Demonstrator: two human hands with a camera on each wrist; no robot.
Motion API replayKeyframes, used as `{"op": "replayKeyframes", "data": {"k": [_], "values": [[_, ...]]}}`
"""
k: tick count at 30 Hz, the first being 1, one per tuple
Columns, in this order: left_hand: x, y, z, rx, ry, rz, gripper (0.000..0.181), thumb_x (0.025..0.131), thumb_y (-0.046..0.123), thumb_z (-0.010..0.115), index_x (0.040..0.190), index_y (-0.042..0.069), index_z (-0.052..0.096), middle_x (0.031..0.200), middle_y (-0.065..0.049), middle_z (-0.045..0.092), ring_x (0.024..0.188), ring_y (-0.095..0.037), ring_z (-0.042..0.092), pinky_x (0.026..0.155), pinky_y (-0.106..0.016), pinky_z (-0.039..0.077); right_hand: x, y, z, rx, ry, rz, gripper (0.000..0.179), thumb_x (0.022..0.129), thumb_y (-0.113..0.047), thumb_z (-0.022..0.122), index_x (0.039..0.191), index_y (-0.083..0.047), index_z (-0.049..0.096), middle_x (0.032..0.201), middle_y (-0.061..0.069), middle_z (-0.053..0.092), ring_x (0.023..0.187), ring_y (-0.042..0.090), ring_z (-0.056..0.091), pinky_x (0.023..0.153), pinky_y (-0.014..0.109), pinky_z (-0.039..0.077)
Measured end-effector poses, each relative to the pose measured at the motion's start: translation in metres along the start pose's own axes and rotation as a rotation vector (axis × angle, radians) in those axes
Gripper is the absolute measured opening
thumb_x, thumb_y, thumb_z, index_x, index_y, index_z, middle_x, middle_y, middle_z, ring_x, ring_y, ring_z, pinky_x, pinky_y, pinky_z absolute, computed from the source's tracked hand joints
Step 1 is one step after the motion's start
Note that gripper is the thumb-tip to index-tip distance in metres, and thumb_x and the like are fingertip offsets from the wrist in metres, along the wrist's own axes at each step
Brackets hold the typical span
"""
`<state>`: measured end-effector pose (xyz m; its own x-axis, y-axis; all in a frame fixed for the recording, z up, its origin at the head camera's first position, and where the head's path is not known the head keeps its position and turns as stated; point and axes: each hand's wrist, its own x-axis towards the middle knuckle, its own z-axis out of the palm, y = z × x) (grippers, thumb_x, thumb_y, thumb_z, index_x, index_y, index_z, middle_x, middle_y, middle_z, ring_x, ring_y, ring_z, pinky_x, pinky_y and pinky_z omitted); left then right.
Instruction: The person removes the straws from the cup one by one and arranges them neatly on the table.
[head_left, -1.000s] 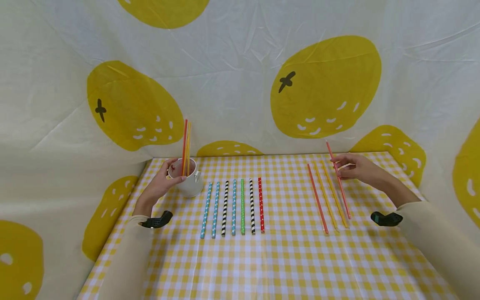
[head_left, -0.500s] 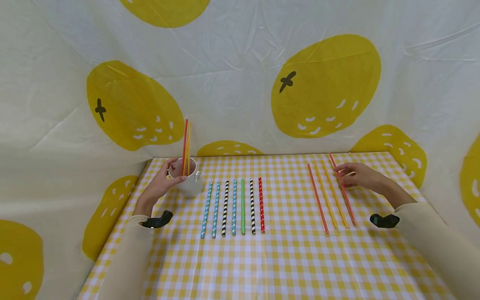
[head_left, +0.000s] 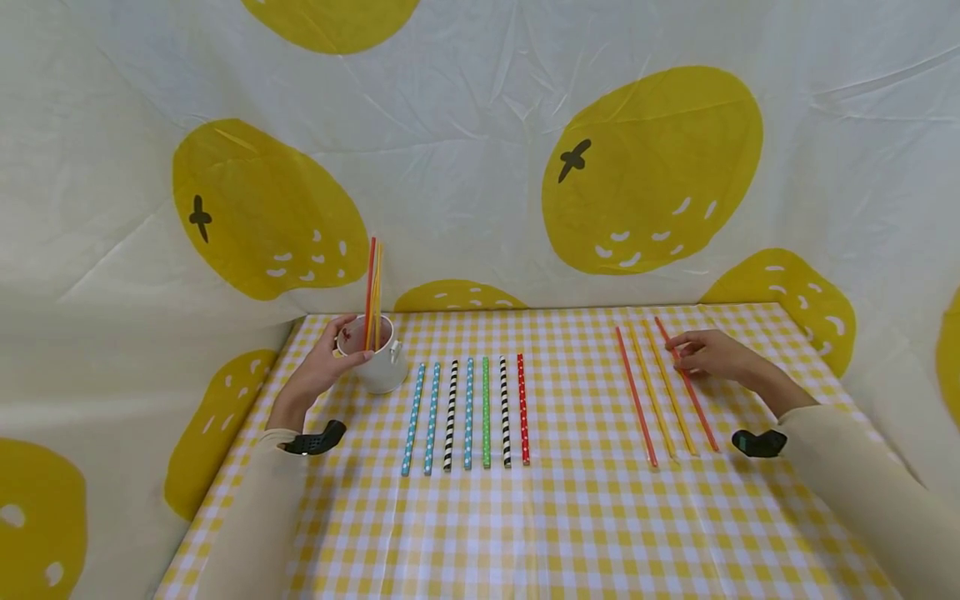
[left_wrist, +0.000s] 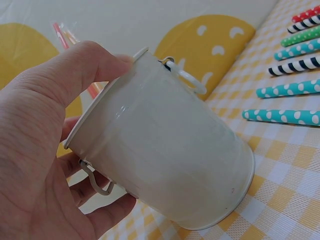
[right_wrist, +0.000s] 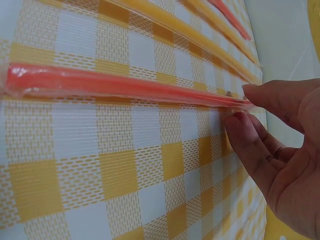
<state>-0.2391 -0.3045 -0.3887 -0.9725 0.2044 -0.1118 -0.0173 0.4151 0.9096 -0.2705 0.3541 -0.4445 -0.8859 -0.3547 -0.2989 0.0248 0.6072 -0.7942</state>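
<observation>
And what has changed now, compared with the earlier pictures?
The right hand lowered the rightmost red straw onto the tablecloth; whether it has let go, I cannot tell. The left hand still holds the white pail; the other straws stayed.

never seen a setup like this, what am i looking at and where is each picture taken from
No machine here: these are a person's bare hands. The wide view comes from a camera on the head, looking forward and down; each close-up comes from a camera on one wrist.

On the checked tablecloth lie seven patterned straws and, farther right, four plain ones, two red and two yellow. The left hand holds a white bucket by its rim, with red and yellow straws standing inside. The right hand has thumb and finger at the rightmost red straw; how firmly it grips is unclear.
</observation>
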Motion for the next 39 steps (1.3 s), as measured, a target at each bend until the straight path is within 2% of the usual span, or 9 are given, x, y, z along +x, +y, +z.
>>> {"op": "replayKeyframes", "data": {"k": [7, 19, 28, 33, 37, 39], "values": [[0.001, 0.001, -0.001, 0.007, 0.001, -0.007, 0.085, 0.098, 0.021, 0.07, 0.161, 0.009, 0.016, 0.165, -0.019, 0.013, 0.148, -0.044, 0.018, 0.113, -0.064, 0.024, 0.003, 0.0, 0.001, -0.046, 0.032, -0.015, 0.045, 0.099, -0.001, 0.062, 0.137, 0.018, 0.047, 0.107, 0.026, 0.062, 0.088, 0.024, 0.069, 0.077, 0.037, 0.058], [0.002, 0.002, -0.001, -0.007, 0.001, -0.011, 0.084, 0.097, 0.021, 0.07, 0.161, 0.01, 0.016, 0.165, -0.018, 0.013, 0.147, -0.045, 0.02, 0.112, -0.063, 0.025, 0.001, -0.008, 0.002, -0.039, 0.029, -0.045, 0.04, 0.098, 0.002, 0.059, 0.134, 0.018, 0.05, 0.103, 0.026, 0.066, 0.087, 0.026, 0.07, 0.077, 0.041, 0.058], [0.001, 0.002, -0.001, -0.006, -0.001, -0.009, 0.084, 0.098, 0.02, 0.07, 0.161, 0.009, 0.016, 0.166, -0.018, 0.01, 0.149, -0.045, 0.017, 0.113, -0.064, 0.024, 0.003, -0.013, 0.002, -0.123, 0.064, -0.089, 0.039, 0.097, 0.001, 0.06, 0.132, 0.017, 0.053, 0.103, 0.024, 0.065, 0.081, 0.024, 0.068, 0.071, 0.036, 0.057], [0.0, 0.003, -0.001, -0.006, -0.005, -0.015, 0.084, 0.098, 0.02, 0.069, 0.161, 0.009, 0.015, 0.165, -0.02, 0.01, 0.147, -0.046, 0.02, 0.112, -0.063, 0.026, 0.002, -0.021, 0.001, -0.233, 0.147, -0.117, 0.037, 0.1, -0.006, 0.062, 0.131, 0.013, 0.058, 0.111, 0.029, 0.062, 0.091, 0.034, 0.068, 0.071, 0.037, 0.056], [0.001, 0.003, -0.001, -0.01, -0.009, -0.015, 0.084, 0.098, 0.02, 0.069, 0.161, 0.009, 0.015, 0.165, -0.019, 0.011, 0.147, -0.046, 0.02, 0.112, -0.063, 0.026, 0.004, -0.027, 0.0, -0.303, 0.206, -0.127, 0.037, 0.101, -0.012, 0.064, 0.131, 0.009, 0.06, 0.121, 0.033, 0.06, 0.105, 0.046, 0.064, 0.077, 0.046, 0.056], [0.001, 0.002, -0.001, -0.014, -0.01, -0.013, 0.084, 0.098, 0.019, 0.069, 0.161, 0.009, 0.015, 0.165, -0.019, 0.011, 0.147, -0.046, 0.02, 0.112, -0.063, 0.026, 0.005, -0.031, 0.001, -0.314, 0.226, -0.135, 0.037, 0.101, -0.014, 0.064, 0.13, 0.008, 0.061, 0.124, 0.033, 0.06, 0.108, 0.048, 0.062, 0.081, 0.049, 0.055]]}}
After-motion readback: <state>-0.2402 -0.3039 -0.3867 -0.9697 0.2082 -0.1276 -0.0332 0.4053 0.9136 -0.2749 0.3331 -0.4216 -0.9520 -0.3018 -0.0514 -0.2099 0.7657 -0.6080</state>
